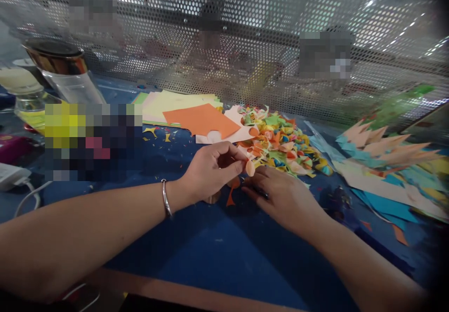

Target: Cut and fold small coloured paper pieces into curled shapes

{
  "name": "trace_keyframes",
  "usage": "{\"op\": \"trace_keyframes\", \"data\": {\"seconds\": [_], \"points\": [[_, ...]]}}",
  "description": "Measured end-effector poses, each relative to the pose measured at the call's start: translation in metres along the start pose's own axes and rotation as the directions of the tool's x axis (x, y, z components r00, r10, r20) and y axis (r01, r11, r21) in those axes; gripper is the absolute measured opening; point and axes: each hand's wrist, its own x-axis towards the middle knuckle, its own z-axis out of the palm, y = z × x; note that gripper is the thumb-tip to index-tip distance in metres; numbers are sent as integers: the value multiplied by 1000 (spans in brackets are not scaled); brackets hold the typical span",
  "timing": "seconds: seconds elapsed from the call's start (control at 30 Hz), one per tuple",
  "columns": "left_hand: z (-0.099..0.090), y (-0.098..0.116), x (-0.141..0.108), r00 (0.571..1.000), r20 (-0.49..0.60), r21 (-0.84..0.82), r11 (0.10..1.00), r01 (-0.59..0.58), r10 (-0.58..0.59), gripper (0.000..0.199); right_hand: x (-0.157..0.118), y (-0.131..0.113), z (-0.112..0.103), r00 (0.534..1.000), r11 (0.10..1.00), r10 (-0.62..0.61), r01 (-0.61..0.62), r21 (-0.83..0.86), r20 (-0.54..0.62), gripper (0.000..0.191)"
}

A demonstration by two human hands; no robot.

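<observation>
My left hand [213, 169], a silver bangle on its wrist, pinches a small rounded piece of pale peach paper [250, 168] between thumb and forefinger. Just to the right, my right hand [277, 188] is curled low over the blue table [224, 251]; something small and dark shows at its fingers, too hidden to name. An orange paper scrap [230, 197] lies between the hands. Behind them is a heap of small cut and folded paper pieces [280, 139] in several colours. Orange paper with cut-outs [203, 121] rests beside the heap.
A stack of pale paper sheets [168, 104] lies at the back, before a perforated metal screen [245, 45]. Pointed folded paper pieces [382, 146] and blue paper [382, 202] are at the right. A lidded clear container [73, 83] and a bottle [28, 97] stand left, near a white cable [30, 195].
</observation>
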Motion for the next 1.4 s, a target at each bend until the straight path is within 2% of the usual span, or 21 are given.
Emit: {"op": "trace_keyframes", "data": {"seconds": [0.2,0.33,0.47,0.6,0.77,0.97,1.1,1.27,1.4], "points": [[0,1,1,1000,4,7,1000,30,-30,9,-9,8,-2,994,968,38,-10,250,-105,24],[-1,2,3,994,31,-69,992,110,-108,13,-12,11,-11,980,903,148,-79,423,-133,23],[-2,0,4,979,94,-162,967,196,-182,16,-13,11,-22,933,795,320,-169,583,-166,34],[0,-3,2,968,136,-162,959,232,-212,20,-14,11,-26,892,648,428,-192,737,-144,42],[2,-5,0,961,169,-108,965,240,-221,23,-13,9,-23,855,524,506,-199,828,-115,42],[2,0,-1,958,186,-107,965,240,-218,16,-15,9,-18,854,448,509,-157,880,-108,38],[3,7,-2,945,217,-174,942,286,-247,11,-17,4,-16,833,467,536,-160,870,-135,38],[6,8,-5,944,212,-182,939,293,-253,10,-17,-14,-20,778,609,566,-173,774,-272,33],[8,5,-7,952,173,-122,954,274,-251,12,-15,-25,-20,779,697,508,-121,707,-368,27]]}}
